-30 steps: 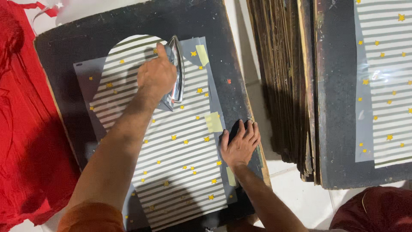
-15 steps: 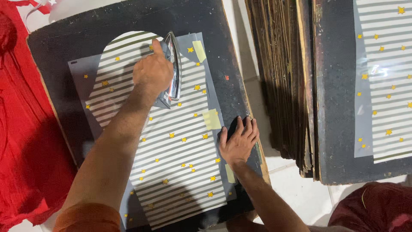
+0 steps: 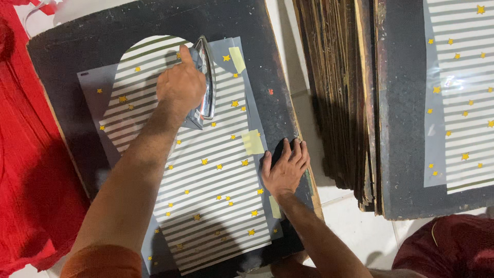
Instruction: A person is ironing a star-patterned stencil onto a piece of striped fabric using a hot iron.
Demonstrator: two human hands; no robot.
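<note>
My left hand (image 3: 180,87) is closed around the handle of a metal iron (image 3: 207,82). The iron rests near the far end of a clear sheet printed with pale stripes and small yellow stars (image 3: 216,206). The sheet lies on a black board (image 3: 103,41) and is held along its right edge by yellow tape pieces (image 3: 252,141). My right hand (image 3: 285,170) lies flat, fingers spread, on the board's right edge just beside the sheet, holding nothing.
Red cloth (image 3: 25,154) lies along the left side. A stack of dark boards standing on edge (image 3: 334,77) sits right of the work board. Beyond it is another black board (image 3: 401,103) carrying a similar striped, starred sheet (image 3: 463,103). White floor shows between them.
Almost nothing. The view has drifted a little. My left hand stays on the iron near the sheet's far end, and my right hand has not moved from the board's edge.
</note>
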